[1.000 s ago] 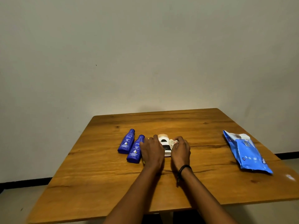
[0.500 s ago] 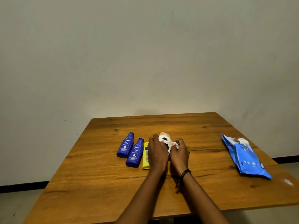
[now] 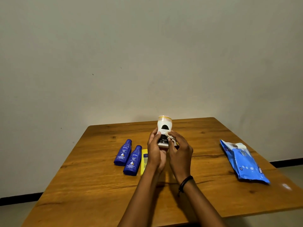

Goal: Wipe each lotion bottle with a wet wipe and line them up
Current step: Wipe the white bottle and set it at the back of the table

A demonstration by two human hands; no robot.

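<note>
Plainly — NIVEA Body Milk bottle [image 3: 123, 153]

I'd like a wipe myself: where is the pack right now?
In the head view, the blue wipes pack lies near the right edge of the wooden table, well right of the right hand.

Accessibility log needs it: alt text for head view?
Left hand holds a white bottle up over a wooden table; right hand pinches a wipe against it. Two blue bottles and a yellow bottle lie left, wipes pack right.
</note>
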